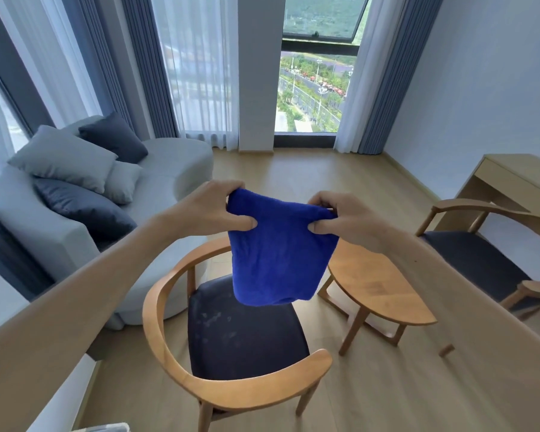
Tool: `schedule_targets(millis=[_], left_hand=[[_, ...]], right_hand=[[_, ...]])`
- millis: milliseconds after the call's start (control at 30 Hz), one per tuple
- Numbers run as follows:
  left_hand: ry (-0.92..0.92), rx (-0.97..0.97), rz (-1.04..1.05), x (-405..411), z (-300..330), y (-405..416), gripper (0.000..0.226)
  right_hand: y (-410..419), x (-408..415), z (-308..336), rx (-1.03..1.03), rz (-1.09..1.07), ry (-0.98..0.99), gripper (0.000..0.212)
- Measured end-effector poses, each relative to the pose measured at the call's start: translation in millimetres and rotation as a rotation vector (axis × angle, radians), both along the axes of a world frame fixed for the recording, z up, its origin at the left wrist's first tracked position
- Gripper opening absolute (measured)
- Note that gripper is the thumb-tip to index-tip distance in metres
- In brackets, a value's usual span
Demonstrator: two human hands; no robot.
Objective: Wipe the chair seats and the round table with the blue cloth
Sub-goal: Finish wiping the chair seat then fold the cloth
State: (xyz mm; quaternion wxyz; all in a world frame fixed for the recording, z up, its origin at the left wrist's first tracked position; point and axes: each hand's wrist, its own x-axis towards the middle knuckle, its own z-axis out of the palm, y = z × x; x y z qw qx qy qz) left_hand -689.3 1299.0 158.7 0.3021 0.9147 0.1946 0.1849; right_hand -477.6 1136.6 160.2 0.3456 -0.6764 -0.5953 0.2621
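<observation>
Both hands pinch the cloth (281, 251) by its top edge, left hand (212, 210) and right hand (343, 219) at either corner. It hangs folded in the air above the near chair (231, 332), long axis left to right. Wiping seems not yet begun; next, lower it onto the dusty seat (247, 338), then the desk (378, 288) and far chair (474, 257).

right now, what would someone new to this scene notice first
The blue cloth stands out first, held up mid-frame by its top edge, with the left hand and right hand each pinching a corner. Right below it is a wooden chair with a dark seat showing pale smudges. A round table stands just to its right.
</observation>
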Motion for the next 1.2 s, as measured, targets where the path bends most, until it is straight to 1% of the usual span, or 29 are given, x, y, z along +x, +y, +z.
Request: schedule_targets(millis=[67, 100, 167, 200, 233, 267, 300, 333, 367, 433, 467, 533, 600, 700, 867, 1033, 1100, 1200], left_hand=[[-0.056, -0.093, 0.028, 3, -11, 0, 0.040], [-0.098, -0.149, 0.037, 4, -15, 0, 0.042], [-0.193, -0.343, 0.036, 7, -26, 2, 0.058], [-0.224, -0.453, 0.056, 8, -31, 3, 0.059], [-0.235, -0.541, 0.080, 10, -36, 3, 0.051], [-0.227, -0.587, 0.097, 12, -40, 3, 0.037], [-0.209, -0.609, 0.097, 13, -44, 3, 0.025], [-0.196, -0.634, 0.078, 16, -49, 1, 0.019], [-0.189, -0.668, 0.049, 18, -53, -1, 0.020], [-0.182, -0.737, -0.015, 24, -63, -6, 0.029], [-0.180, -0.742, -0.037, 27, -68, -9, 0.033], [-0.160, -0.700, -0.067, 34, -77, -15, 0.035], [-0.156, -0.640, -0.081, 41, -86, -19, 0.030], [-0.139, -0.577, -0.115, 49, -94, -21, 0.025], [-0.042, -0.638, -0.119, 60, -106, -19, 0.031], [0.071, -0.589, -0.028, 75, -125, -16, 0.033], [0.119, -0.556, 0.022, 83, -133, -10, 0.030], [0.146, -0.582, 0.123, 89, -145, 3, 0.025]], right_hand=[[2, -3, -3, 0.021, -0.042, 0.012, 0.022], [3, -4, -4, 0.032, -0.061, 0.004, 0.023], [3, -4, -7, 0.038, -0.089, -0.013, 0.026], [2, -5, -9, 0.035, -0.098, -0.012, 0.027], [1, -5, -12, 0.033, -0.110, -0.011, 0.027], [-1, -5, -16, 0.038, -0.124, -0.016, 0.026], [-3, -6, -19, 0.050, -0.139, -0.029, 0.024], [-5, -6, -23, 0.061, -0.156, -0.041, 0.022], [-8, -5, -27, 0.067, -0.170, -0.051, 0.021], [-16, -2, -35, 0.053, -0.197, -0.059, 0.026], [-21, 1, -37, 0.035, -0.209, -0.058, 0.027], [-29, 7, -44, -0.017, -0.228, -0.066, 0.022], [-36, 12, -51, -0.049, -0.240, -0.064, 0.015], [-44, 18, -61, -0.068, -0.253, 0.009, 0.015], [-44, 36, -86, -0.109, -0.234, 0.092, 0.015], [-22, 65, -121, -0.166, -0.183, 0.103, 0.015], [-5, 79, -133, -0.195, -0.125, 0.106, 0.015], [27, 97, -149, -0.236, -0.005, 0.071, 0.018]])
